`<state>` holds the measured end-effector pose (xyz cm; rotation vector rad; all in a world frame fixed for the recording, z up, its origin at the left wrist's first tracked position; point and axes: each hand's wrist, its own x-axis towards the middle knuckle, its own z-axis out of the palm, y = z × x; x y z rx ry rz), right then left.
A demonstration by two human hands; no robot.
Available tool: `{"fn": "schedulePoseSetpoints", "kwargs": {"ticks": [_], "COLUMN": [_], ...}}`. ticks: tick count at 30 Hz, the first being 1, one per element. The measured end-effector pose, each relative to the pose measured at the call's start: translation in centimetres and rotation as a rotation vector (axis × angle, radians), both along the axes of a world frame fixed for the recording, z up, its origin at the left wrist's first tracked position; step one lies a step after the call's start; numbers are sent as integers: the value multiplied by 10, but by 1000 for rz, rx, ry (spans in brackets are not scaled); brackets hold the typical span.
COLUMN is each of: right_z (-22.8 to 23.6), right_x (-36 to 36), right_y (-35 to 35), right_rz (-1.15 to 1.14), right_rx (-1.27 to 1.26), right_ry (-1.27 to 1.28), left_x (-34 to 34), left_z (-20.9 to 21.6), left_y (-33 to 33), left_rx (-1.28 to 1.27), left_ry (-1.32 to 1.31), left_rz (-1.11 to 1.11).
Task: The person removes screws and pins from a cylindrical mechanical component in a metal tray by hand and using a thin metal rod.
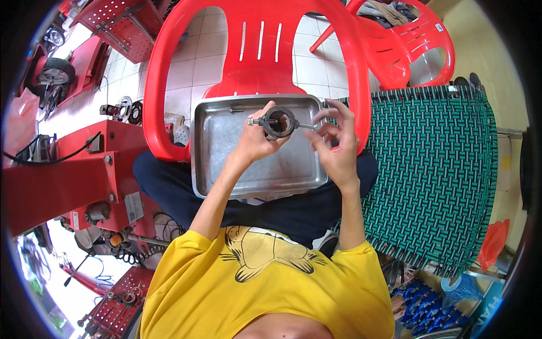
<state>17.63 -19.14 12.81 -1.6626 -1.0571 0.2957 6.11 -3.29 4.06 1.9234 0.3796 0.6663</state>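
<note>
My left hand [258,135] is closed around a dark metal ring-shaped clamp [280,123], held above a shallow metal tray [217,169]. A bolt [253,121] sticks out of the ring's left side. Out of its right side reaches a longer, thin bolt [305,125]. Beside that bolt's outer end is my right hand [337,135], its curved fingers spread apart and slightly blurred. Whether a fingertip touches the bolt is hard to see. A loose bolt [237,111] lies near the far edge of the tray.
The tray rests across my lap, against a red plastic chair [257,68]. At right stands a green woven seat [429,169], with another red chair [403,45] behind it. Red metal machinery [121,169] is close on my left; metal parts [127,110] lie on it.
</note>
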Motion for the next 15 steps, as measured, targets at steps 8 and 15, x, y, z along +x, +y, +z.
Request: {"fn": "schedulePoseSetpoints", "kwargs": {"ticks": [8,15], "right_z": [0,2], "right_x": [2,7], "right_y": [2,0], "right_rz": [-23,-42], "right_rx": [28,-96], "right_ry": [68,70], "left_x": [0,-1], "left_z": [2,-3], "left_y": [1,0], "left_rx": [16,39], "left_ry": [-1,-3], "left_rz": [18,21]}}
